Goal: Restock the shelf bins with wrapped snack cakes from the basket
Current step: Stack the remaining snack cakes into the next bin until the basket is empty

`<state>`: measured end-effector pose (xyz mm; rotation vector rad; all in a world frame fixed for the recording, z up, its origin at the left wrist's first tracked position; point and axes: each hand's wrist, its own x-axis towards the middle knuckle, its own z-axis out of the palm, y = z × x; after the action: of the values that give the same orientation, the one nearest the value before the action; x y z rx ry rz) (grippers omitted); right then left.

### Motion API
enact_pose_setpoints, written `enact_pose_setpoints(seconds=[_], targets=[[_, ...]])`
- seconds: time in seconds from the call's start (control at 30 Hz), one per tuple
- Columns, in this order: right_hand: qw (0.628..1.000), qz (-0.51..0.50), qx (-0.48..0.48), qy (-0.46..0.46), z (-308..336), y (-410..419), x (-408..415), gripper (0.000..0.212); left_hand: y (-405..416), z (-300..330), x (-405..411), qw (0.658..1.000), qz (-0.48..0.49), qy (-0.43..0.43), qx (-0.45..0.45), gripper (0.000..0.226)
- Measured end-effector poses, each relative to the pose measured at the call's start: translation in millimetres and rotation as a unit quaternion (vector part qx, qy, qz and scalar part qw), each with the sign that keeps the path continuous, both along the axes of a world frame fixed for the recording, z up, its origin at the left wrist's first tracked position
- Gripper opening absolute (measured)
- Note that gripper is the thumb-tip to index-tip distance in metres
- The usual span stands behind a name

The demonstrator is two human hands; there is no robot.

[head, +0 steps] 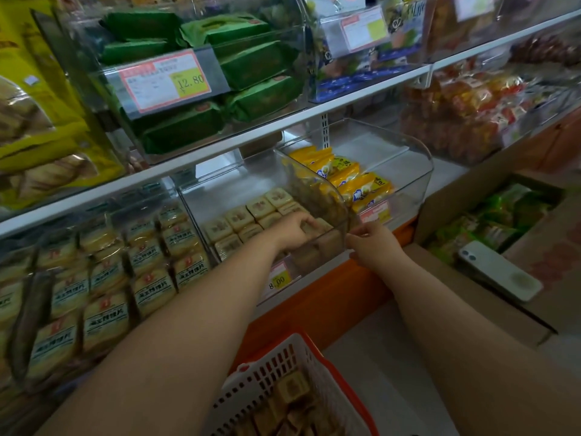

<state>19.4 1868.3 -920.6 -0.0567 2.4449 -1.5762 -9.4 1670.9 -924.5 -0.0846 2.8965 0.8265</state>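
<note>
From the head view, my left hand (pixel 294 229) reaches into the clear bin (pixel 341 215), fingers curled round a square cake (pixel 309 228) at the front row. My right hand (pixel 371 243) pinches the bin's front edge. More cakes (pixel 251 217) fill the bin in rows. The basket (pixel 283 366) sits below with cakes inside. A phone (pixel 500 270) lies on a cardboard box (pixel 471 297) to the right.

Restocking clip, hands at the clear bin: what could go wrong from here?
1. The left hand places a cake right at the bin front edge; it might slip over the rim.
2. The right hand only pinches the bin's front corner, so the bin could shift.
3. The phone lies on a box flap and could slide off.
</note>
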Motion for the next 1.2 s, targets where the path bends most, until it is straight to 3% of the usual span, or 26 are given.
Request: enact_pose_setpoints(seconds=[0.17,0.3,0.4,0.47,0.53,0.67,0.77,0.87,1.0,1.2], targets=[[0.999,0.029,0.039,-0.011,1.4,-3.1,3.8,0.017,-1.4,8.2,9.4,0.995,-0.034,-0.085,-0.043,0.039],[0.995,0.063,0.061,-0.038,7.7,-2.3,9.6,0.022,5.0,24.6,35.4,0.997,-0.025,-0.06,0.031,0.039],[0.991,0.098,0.084,-0.04,13.4,-1.2,19.0,0.021,9.6,32.1,68.7,0.999,-0.02,0.017,0.046,0.035],[0.986,0.129,0.103,-0.012,18.8,-1.1,28.7,0.021,11.0,31.7,99.2,0.991,-0.032,0.123,-0.029,0.03],[0.981,0.152,0.117,0.022,23.1,-2.9,40.3,0.022,11.2,26.6,135.4,0.963,-0.069,0.23,-0.121,0.027],[0.959,0.224,0.169,0.047,14.3,-12.7,77.4,0.018,3.2,-5.7,206.6,0.938,-0.08,0.308,-0.137,0.026],[0.937,0.29,0.194,0.015,-10.9,-20.0,109.1,0.014,-7.4,-47.0,250.2,0.958,-0.029,0.257,-0.121,0.025],[0.911,0.314,0.266,0.012,-50.7,-24.2,132.0,0.008,-21.4,-98.7,284.0,0.984,0.016,0.138,-0.108,0.027],[0.915,0.22,0.336,-0.038,-119.3,-20.7,166.3,0.049,-31.6,-163.2,320.0,0.996,0.067,-0.004,-0.053,0.022],[0.91,0.091,0.381,0.134,-170.9,-20.5,201.1,0.04,-28.0,-213.6,330.9,0.986,0.112,-0.122,0.002,0.039]])
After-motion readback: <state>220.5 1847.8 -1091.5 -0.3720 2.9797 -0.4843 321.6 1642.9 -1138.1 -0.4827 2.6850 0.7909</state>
